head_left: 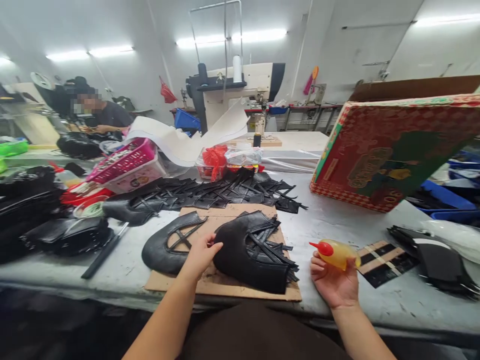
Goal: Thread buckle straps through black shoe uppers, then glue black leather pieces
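Observation:
My left hand (202,255) pinches the left edge of a black leather shoe upper (247,265), the top one of a stack with crossed straps. To its left a single black upper (161,250) lies flat, with crossed straps over its opening. Both rest on a brown cardboard sheet (225,288). My right hand (335,280), palm up, is closed around a yellowish squeeze bottle (339,254) with a red nozzle pointing left, just right of the cardboard.
Behind lies a long row of strapped black uppers (210,192). A red box (386,155) stands at back right, near black pieces (442,262). Pink basket (123,162), dark-handled tool (103,255) and black stacks are left. Beyond are a sewing machine (240,75) and a seated person (108,115).

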A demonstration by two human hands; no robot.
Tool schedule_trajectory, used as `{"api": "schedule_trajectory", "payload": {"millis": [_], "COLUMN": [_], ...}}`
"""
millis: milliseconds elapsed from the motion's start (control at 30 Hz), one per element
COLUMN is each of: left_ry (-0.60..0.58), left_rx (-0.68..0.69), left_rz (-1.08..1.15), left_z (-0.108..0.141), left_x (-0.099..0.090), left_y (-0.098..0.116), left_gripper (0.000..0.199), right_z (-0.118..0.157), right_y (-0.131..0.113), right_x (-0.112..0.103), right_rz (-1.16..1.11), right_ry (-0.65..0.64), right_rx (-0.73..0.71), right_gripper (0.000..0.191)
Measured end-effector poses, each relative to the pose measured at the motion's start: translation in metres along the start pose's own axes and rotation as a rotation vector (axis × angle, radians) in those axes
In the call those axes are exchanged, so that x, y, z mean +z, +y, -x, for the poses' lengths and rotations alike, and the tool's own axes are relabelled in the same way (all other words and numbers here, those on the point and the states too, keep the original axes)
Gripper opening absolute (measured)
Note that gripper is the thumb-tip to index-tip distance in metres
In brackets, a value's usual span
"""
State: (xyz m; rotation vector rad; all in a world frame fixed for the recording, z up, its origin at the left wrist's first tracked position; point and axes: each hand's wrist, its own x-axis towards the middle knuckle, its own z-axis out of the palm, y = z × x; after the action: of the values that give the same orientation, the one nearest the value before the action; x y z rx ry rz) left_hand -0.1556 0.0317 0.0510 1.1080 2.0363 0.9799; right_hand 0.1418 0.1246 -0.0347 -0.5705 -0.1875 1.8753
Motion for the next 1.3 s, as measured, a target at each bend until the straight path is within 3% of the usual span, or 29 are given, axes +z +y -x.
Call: {"api": "schedule_trajectory", "payload": {"millis": [167,267,367,500,567,700,833,933,1000,1067,1167,1200,1233,1300], "left_ry": [0.000,0.124,0.353,0.493,0.519,0.565,0.687,0.794,0.744,0.471,-0.202,-0.362,-0.469,-0.534], "left_rx": [-0.086,-0.093,-0.130,-0.203,-0.253,-0.339,-0.344,-0.221,-0.049,0.267,0.637,0.698,0.721,0.714], "left_rz": [0.379,0.558,0.768,0.780,0.739,0.572,0.293,0.085,-0.053,-0.325,-0.526,-0.596,-0.666,-0.769], "left_z": [0.009,0.011,0.009,0.006,0.004,0.000,0.001,0.002,0.001,0.002,0.007,0.009,0.009,0.006], "left_x": [-0.025,-0.066,-0.117,-0.169,-0.180,-0.184,-0.184,-0.166,-0.133,-0.085,-0.008,0.014,0.033,0.059], "left_y": [-0.008,-0.018,-0.035,-0.068,-0.087,-0.117,-0.122,-0.101,-0.077,-0.047,0.000,0.014,0.025,0.042], "left_gripper": [0.031,0.029,0.017,0.014,0.014,0.013,0.007,0.018,0.026,0.025,0.020,0.022,0.026,0.034], "right_z": [0.002,0.002,0.003,0.006,0.008,0.014,0.015,0.009,0.004,0.001,0.001,0.003,0.006,0.014], "right_y": [0.001,0.003,0.004,0.007,0.010,0.015,0.014,0.012,0.011,0.011,0.009,0.007,0.005,-0.001], "right_x": [0.000,0.003,0.007,0.015,0.020,0.031,0.028,0.018,0.011,0.006,0.007,0.009,0.011,0.015], "right_rz": [0.054,0.099,0.159,0.223,0.247,0.268,0.276,0.272,0.247,0.229,0.189,0.167,0.142,0.098], "right_ry": [0.024,0.078,0.166,0.224,0.250,0.288,0.271,0.213,0.163,0.100,0.011,-0.006,-0.018,-0.030], "right_rx": [0.008,-0.011,-0.053,-0.101,-0.139,-0.211,-0.213,-0.186,-0.170,-0.150,-0.126,-0.127,-0.131,-0.151], "right_gripper": [0.067,0.070,0.072,0.071,0.070,0.067,0.064,0.062,0.064,0.064,0.058,0.057,0.057,0.056]}}
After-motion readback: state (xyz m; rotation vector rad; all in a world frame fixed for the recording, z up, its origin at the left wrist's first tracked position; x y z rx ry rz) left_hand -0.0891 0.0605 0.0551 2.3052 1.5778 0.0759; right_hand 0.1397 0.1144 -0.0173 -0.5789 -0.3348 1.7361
